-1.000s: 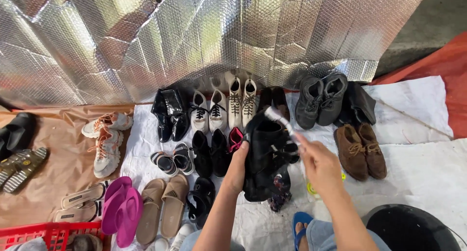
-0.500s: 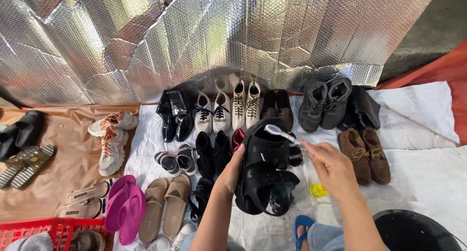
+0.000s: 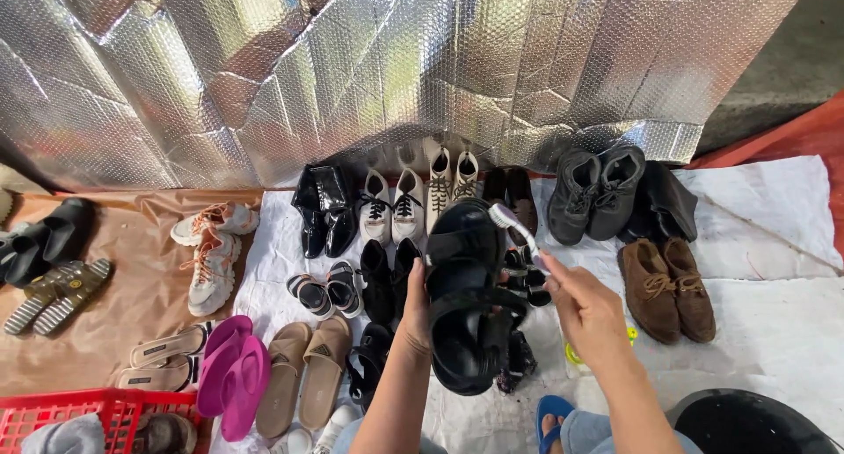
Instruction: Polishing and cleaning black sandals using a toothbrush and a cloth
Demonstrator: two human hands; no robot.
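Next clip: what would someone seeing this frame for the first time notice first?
At centre, the left hand holds up a black strappy sandal while the right hand puts a white toothbrush to its top edge. Behind hangs a crinkled silver foil sheet; pink flip-flops stand out lower left.

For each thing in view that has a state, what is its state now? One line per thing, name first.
Chunky black strappy sandal: lifted, sole away from camera, gripped at its left side by the left hand.
White-headed toothbrush: held by the right hand, bristles at the sandal's upper edge.
Magenta flip-flops: lying flat as a pair.
Brown lace-up suede shoes: paired, laces tied.
Red plastic basket: partly filled.
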